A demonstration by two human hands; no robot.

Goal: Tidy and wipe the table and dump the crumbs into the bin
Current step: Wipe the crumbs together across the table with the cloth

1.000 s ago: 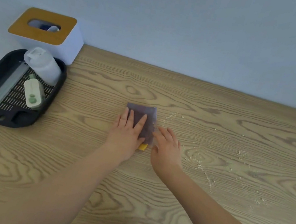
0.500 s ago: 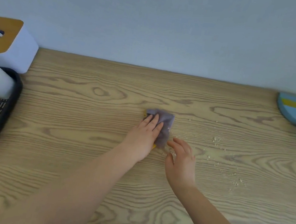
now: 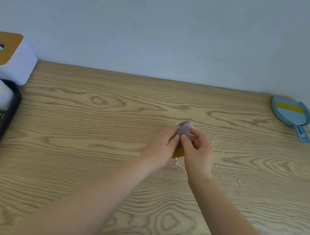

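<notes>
A small grey cloth with a yellow underside (image 3: 185, 130) is bunched up between both hands near the middle of the wooden table (image 3: 85, 147). My left hand (image 3: 163, 144) grips its left side and my right hand (image 3: 197, 151) pinches its right side. The yellow part pokes out below the hands. Pale crumbs (image 3: 214, 142) lie scattered on the wood to the right of the hands, and more crumbs (image 3: 178, 163) sit just below them.
A blue dustpan with a yellow strip (image 3: 291, 115) lies at the back right corner. At the left stand a white tissue box with a wooden lid (image 3: 8, 59) and a black tray (image 3: 7, 115) holding a white cup and a green-and-white item.
The cloth was flat under my left hand; now both hands have gathered it up off the table. My right hand moved from the wood onto the cloth. The view has shifted right.
</notes>
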